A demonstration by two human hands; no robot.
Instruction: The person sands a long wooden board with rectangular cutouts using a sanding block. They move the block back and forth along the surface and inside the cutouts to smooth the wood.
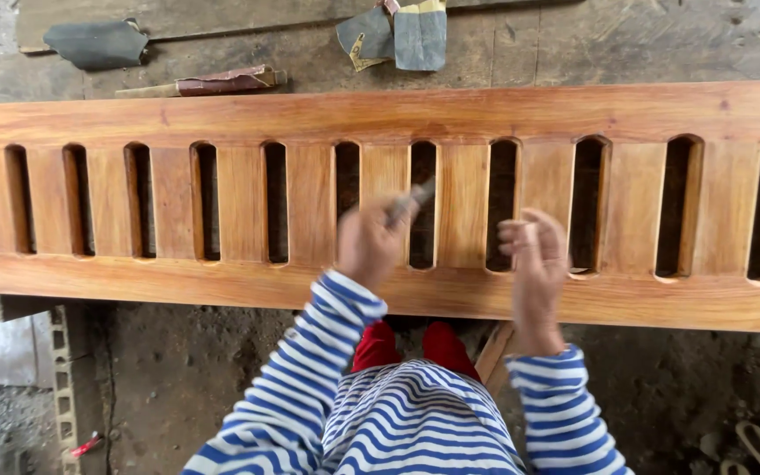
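A long orange-brown wooden panel (380, 114) with a row of several rounded vertical slots lies across the view. My left hand (367, 242) is closed on a small grey tool (411, 202), blurred by motion, whose tip lies on the slat between two middle slots. My right hand (534, 255) rests on the panel's lower rail beside the neighbouring slot, fingers curled near the slot edge; whether it holds anything is unclear. Blue-and-white striped sleeves cover both arms.
Behind the panel on the worn bench lie sheets of dark sandpaper (97, 42), folded sandpaper pieces (402, 35) and a flat stick wrapped in reddish paper (217, 82). Below are a dirt floor, a concrete block (63, 378) and sandals (758, 444).
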